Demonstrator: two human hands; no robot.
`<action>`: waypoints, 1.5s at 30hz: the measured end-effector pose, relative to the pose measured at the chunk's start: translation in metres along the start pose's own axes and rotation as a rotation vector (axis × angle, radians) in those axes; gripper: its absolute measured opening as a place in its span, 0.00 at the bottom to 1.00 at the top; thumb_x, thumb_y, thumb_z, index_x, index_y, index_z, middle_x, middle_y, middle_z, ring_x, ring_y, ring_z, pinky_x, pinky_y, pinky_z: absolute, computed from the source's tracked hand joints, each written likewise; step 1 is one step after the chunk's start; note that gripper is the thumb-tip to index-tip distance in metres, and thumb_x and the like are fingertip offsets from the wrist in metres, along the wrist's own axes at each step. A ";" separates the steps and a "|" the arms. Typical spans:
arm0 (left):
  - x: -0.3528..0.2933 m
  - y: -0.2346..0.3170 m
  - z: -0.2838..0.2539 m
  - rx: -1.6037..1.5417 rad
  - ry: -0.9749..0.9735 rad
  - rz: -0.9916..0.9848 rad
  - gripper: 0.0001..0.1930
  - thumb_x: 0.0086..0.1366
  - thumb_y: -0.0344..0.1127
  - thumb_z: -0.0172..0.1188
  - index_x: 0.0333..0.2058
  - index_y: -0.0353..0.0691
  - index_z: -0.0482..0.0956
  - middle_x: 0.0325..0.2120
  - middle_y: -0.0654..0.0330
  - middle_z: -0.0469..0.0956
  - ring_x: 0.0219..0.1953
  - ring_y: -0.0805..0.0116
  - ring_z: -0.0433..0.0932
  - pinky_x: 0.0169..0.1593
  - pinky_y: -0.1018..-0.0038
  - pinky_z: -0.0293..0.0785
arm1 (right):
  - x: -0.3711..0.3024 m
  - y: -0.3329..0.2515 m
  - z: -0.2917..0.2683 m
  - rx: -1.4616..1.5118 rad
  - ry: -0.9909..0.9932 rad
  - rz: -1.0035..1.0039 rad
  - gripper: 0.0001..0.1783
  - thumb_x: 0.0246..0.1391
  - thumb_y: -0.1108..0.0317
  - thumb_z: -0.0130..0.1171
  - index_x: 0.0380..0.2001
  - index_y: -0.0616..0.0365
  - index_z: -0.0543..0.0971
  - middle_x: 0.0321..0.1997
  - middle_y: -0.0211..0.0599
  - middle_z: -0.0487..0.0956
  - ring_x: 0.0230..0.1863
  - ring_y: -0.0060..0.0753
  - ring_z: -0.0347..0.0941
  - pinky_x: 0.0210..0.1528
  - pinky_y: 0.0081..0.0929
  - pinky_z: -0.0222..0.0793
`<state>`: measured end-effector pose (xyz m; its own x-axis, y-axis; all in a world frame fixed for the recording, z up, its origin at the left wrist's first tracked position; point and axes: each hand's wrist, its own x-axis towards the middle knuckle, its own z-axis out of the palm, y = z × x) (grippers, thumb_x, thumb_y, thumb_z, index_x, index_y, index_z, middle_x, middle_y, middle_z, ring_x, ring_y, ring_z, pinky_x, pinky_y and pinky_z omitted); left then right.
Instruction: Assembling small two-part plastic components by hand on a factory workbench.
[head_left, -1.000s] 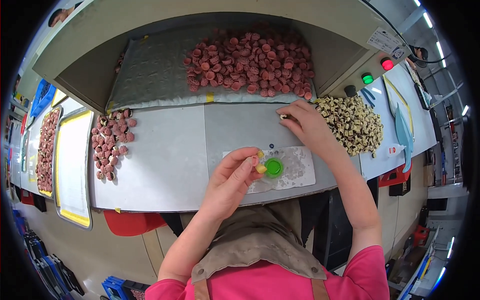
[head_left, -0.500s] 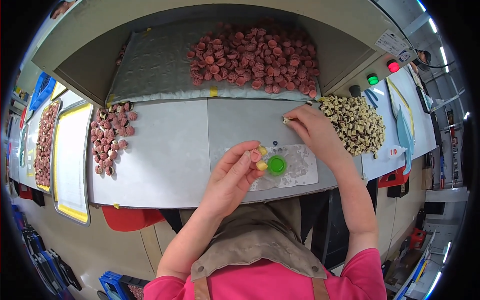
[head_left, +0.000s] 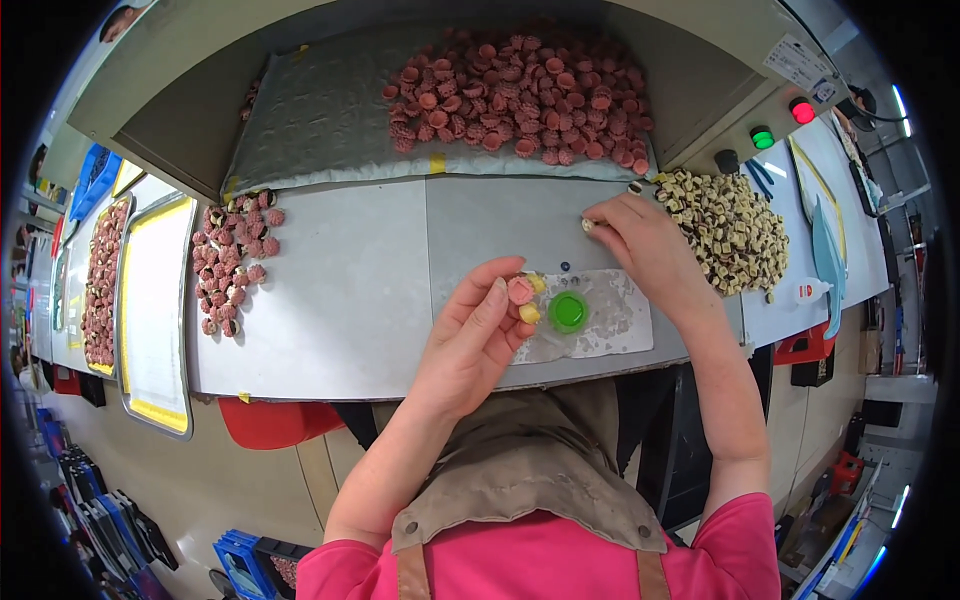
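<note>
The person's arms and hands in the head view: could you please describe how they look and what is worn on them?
Both forearms are bare, with no gloves, rings, watch or wristband visible on the left hand or the right hand. The pink short sleeves of a top end near the elbows at the lower edge. A khaki apron bib with brown shoulder straps lies between the arms.

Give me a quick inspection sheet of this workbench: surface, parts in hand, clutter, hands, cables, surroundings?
Surface: grey bench top with a pale mat.
Job's things: small pink cap in the left hand; tiny pale piece pinched by the right hand; green disc on the mat.
Clutter: pink cap heap behind, smaller pink pile left, beige-and-dark pieces right.
Hands: both bare, apart.
Cables: dark cable far right.
Surroundings: green and red lights; trays at left.
</note>
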<state>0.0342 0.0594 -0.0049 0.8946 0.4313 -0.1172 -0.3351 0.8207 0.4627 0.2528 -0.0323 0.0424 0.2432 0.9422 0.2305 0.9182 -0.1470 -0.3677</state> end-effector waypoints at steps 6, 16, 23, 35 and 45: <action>0.000 0.001 0.008 0.109 0.093 0.037 0.16 0.70 0.33 0.50 0.54 0.38 0.68 0.44 0.64 0.74 0.43 0.76 0.74 0.49 0.79 0.73 | -0.015 -0.023 -0.014 0.288 -0.065 0.181 0.08 0.52 0.71 0.58 0.36 0.61 0.76 0.33 0.41 0.75 0.36 0.44 0.72 0.38 0.33 0.68; 0.001 -0.005 0.008 0.153 0.033 0.038 0.17 0.68 0.33 0.53 0.54 0.38 0.68 0.45 0.64 0.75 0.46 0.76 0.73 0.48 0.79 0.71 | -0.041 -0.046 0.000 0.117 -0.132 -0.037 0.10 0.47 0.73 0.61 0.36 0.59 0.76 0.33 0.39 0.74 0.36 0.43 0.71 0.39 0.35 0.68; 0.000 -0.007 0.008 0.245 0.021 0.055 0.15 0.69 0.34 0.52 0.53 0.38 0.69 0.45 0.63 0.74 0.46 0.76 0.73 0.48 0.78 0.70 | -0.044 -0.039 -0.001 0.145 -0.154 -0.140 0.11 0.48 0.74 0.61 0.37 0.59 0.77 0.33 0.39 0.74 0.36 0.43 0.71 0.40 0.34 0.68; -0.002 -0.010 0.019 0.510 0.007 -0.015 0.17 0.71 0.37 0.50 0.53 0.35 0.68 0.45 0.62 0.74 0.46 0.76 0.72 0.50 0.77 0.69 | -0.058 -0.056 0.003 0.932 0.152 0.300 0.09 0.52 0.74 0.60 0.39 0.59 0.77 0.35 0.33 0.76 0.36 0.28 0.71 0.41 0.25 0.67; 0.001 -0.011 0.017 0.481 0.008 -0.012 0.14 0.71 0.35 0.50 0.51 0.36 0.71 0.44 0.61 0.74 0.45 0.76 0.72 0.49 0.78 0.70 | -0.050 -0.064 0.003 0.449 0.196 -0.066 0.10 0.51 0.77 0.61 0.38 0.60 0.76 0.36 0.36 0.76 0.36 0.34 0.72 0.38 0.26 0.70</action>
<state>0.0436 0.0441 0.0045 0.8945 0.4276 -0.1308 -0.1485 0.5600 0.8151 0.1810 -0.0693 0.0514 0.2832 0.8644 0.4155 0.7185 0.0957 -0.6889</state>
